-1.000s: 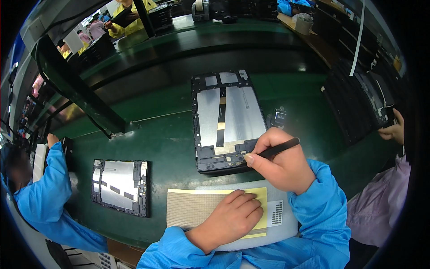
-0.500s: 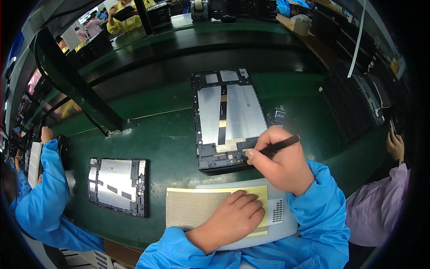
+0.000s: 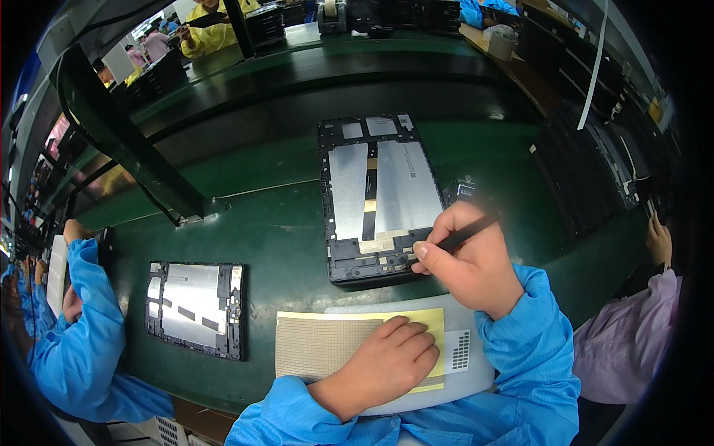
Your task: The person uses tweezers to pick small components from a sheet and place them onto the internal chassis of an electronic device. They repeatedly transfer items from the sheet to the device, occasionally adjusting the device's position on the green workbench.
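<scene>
At the tablet's (image 3: 398,193) near right corner: the right hand (image 3: 468,256) working with a black tool (image 3: 467,233).

On the green bench (image 3: 275,245), the tablet is lying silver plates up, its near end facing the person. The right fingers are pinching the black tool narrowly over that end; the tip is hiding behind them, so contact cannot be told. The step in hand appears to be delicate tool work at this corner; the next move seems to be calling for a steady pinch and small, exact tip control. Nearer the person, the left hand (image 3: 390,360) is resting palm down on a gridded sheet (image 3: 320,349), fingers loosely bent, grasping nothing visible. Beneath, a white pad (image 3: 483,375) is supporting the sheet. Leftward, a second tablet (image 3: 195,301) is lying well apart, near a co-worker's blue sleeve (image 3: 85,349).
</scene>
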### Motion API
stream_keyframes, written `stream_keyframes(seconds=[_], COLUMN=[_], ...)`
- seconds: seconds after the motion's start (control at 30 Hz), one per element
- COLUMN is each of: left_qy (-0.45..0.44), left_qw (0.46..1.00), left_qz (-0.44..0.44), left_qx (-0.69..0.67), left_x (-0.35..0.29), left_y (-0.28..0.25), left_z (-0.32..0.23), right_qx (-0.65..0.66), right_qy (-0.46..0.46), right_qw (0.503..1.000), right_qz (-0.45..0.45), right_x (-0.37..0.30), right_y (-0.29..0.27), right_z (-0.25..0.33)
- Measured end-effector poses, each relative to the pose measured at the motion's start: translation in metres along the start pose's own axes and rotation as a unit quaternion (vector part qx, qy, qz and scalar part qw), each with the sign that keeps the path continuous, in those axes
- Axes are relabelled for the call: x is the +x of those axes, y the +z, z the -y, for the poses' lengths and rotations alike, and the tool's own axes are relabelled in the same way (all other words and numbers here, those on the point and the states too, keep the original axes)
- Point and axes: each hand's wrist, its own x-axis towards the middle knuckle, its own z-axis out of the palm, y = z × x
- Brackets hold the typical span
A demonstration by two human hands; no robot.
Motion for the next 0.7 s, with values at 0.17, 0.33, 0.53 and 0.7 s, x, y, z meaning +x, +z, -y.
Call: stream_keyframes(seconds=[0.17, 0.33, 0.53, 0.7], left_qy=[0.001, 0.000, 0.002, -0.002], left_qw=[1.000, 1.000, 1.000, 1.000], left_qz=[0.000, -0.002, 0.000, -0.002], left_qx=[-0.001, 0.002, 0.008, 0.002], left_x=[0.000, 0.000, -0.001, -0.002], left_y=[0.000, 0.001, 0.000, 0.002], left_z=[0.000, -0.001, -0.001, -0.001], right_qx=[-0.009, -0.040, -0.114, -0.240], right_qy=[-0.001, -0.019, -0.053, -0.213], right_qw=[1.000, 0.999, 0.992, 0.947], right_qz=[-0.006, -0.019, -0.028, 0.007], right_x=[0.000, -0.001, -0.004, -0.012], right_y=[0.002, 0.003, 0.006, 0.012], right_z=[0.000, -0.004, -0.001, 0.007])
